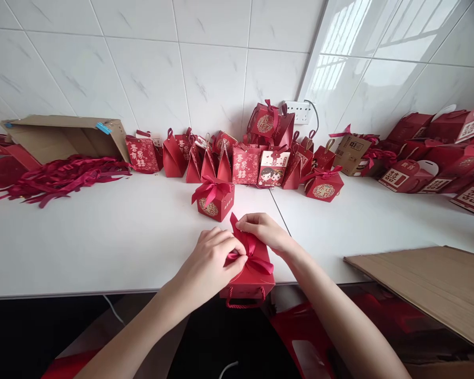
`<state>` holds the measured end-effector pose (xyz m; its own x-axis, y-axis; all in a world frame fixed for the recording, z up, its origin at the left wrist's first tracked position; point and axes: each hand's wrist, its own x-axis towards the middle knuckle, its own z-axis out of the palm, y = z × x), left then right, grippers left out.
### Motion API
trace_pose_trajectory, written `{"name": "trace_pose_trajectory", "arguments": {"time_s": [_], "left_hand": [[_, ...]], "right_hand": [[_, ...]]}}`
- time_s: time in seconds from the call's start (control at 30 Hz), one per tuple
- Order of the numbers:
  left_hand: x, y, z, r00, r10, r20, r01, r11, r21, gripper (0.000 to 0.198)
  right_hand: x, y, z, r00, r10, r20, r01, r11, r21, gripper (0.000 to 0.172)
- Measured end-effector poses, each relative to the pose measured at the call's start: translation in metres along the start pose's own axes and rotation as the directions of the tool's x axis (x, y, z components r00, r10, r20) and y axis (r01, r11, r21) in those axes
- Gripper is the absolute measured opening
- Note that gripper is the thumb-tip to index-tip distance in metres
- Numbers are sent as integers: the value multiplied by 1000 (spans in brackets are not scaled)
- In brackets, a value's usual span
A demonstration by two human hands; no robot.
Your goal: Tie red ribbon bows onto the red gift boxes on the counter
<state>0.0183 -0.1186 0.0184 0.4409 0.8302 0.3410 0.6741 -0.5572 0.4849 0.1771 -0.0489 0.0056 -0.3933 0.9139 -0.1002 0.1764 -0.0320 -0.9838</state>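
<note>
A red gift box (pixel 256 289) sits at the table's front edge, with a red rope handle (pixel 245 305) hanging on its near side. On top of it lies a red ribbon (pixel 263 265) tied in a bow. My left hand (pixel 219 255) pinches the bow close to its knot, thumb and forefinger together. Beyond it, my right hand (pixel 263 229) grips an upright end of the same ribbon between thumb and fingers. Just behind my hands stands a hexagonal red box (pixel 217 202) with a ribbon bow on top.
Several red gift boxes (pixel 245 163) line the wall. Loose red ribbons (pixel 71 176) spill from a cardboard box (pixel 63 139) at left. More red boxes (pixel 406 176) are piled at right. A cardboard flap (pixel 426 284) juts over the table's right front edge.
</note>
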Motion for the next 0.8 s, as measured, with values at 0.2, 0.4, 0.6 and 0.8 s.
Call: {"name": "trace_pose_trajectory", "arguments": {"time_s": [0.2,0.4,0.6,0.8], "left_hand": [[0,0,1,1000,-2,-2,2,1000,-26,8],[1,1,1,1000,13,-7,-13,1000,-11,12],[2,-1,2,1000,22,-9,-22,1000,7,11],[1,0,1,1000,9,0,-9,1000,-27,10]], "right_hand": [[1,1,1,1000,13,-16,-13,1000,13,23],[3,4,6,999,9,-37,-9,1000,6,23],[5,5,-4,998,-3,-68,4,1000,27,28],[-8,15,-37,964,236,-120,-237,971,7,56]]}}
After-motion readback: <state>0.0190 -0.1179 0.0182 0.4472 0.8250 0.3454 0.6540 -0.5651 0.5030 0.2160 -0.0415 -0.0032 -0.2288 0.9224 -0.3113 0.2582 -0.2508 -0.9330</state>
